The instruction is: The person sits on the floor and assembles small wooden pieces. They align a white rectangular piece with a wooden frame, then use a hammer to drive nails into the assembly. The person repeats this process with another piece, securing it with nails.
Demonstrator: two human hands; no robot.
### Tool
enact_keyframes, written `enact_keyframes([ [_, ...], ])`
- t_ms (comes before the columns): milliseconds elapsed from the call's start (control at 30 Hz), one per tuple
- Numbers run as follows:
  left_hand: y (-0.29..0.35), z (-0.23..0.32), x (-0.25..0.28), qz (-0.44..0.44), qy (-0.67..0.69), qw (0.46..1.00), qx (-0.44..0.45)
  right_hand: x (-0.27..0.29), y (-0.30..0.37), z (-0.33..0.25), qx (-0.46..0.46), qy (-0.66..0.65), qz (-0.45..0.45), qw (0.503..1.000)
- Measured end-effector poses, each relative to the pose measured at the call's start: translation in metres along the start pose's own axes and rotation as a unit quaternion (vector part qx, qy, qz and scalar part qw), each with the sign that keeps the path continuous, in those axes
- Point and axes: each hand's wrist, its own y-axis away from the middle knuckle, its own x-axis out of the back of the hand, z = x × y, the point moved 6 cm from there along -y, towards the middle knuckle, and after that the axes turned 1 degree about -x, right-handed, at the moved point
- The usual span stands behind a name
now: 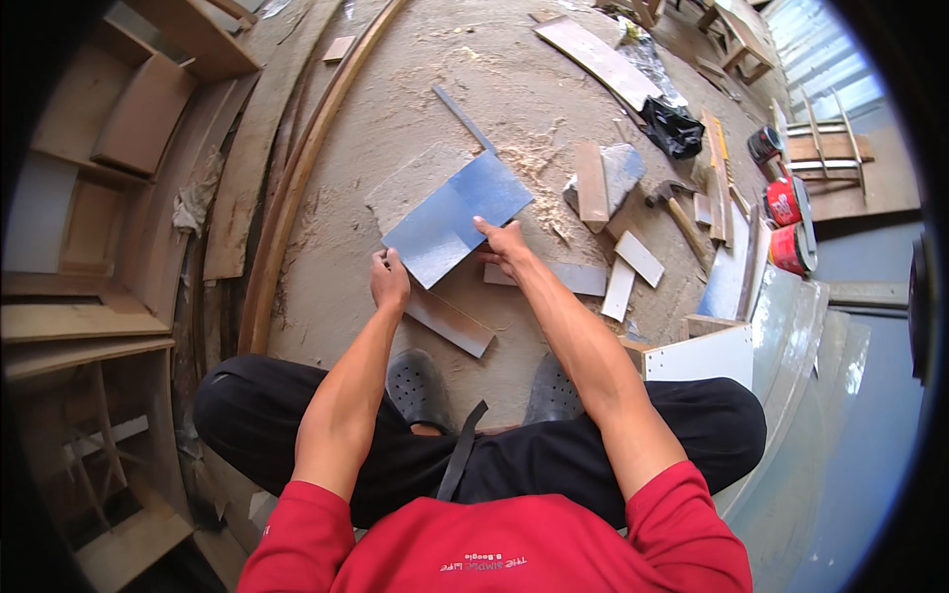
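A blue-grey laminate sheet [457, 215] lies flat on the dusty floor in front of me. My left hand [388, 280] grips its near left corner, fingers curled over the edge. My right hand [504, 243] presses on its near right edge with the thumb on top. Under the sheet sits a rougher grey panel [410, 181]. A narrow wooden strip [450, 321] lies just below my left hand. I am squatting, and my grey shoes [420, 387] are close behind the strip.
A hammer [676, 207], wood offcuts [591, 184] and white strips [639, 258] lie to the right. Red tins [787, 202] and a black bag [674, 127] sit further right. Curved wooden boards [297, 168] and cabinet parts run along the left. A white panel [704, 356] stands by my right knee.
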Motion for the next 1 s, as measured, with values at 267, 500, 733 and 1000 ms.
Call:
enact_keyframes([
  [267,0.021,-0.029,0.0,0.005,-0.322,0.943,0.086,0.078,-0.094,0.052,0.007,-0.205,0.014,0.979],
  [500,0.021,-0.006,0.005,0.039,-0.205,0.962,-0.177,0.057,-0.028,0.02,-0.056,-0.308,-0.136,0.94],
  [733,0.034,0.023,-0.015,0.002,-0.242,0.959,-0.148,0.036,-0.049,-0.005,-0.028,-0.316,-0.141,0.938],
  [1000,-0.01,0.048,0.017,0.093,-0.323,0.938,-0.08,-0.029,-0.027,-0.051,0.006,-0.272,-0.208,0.94],
])
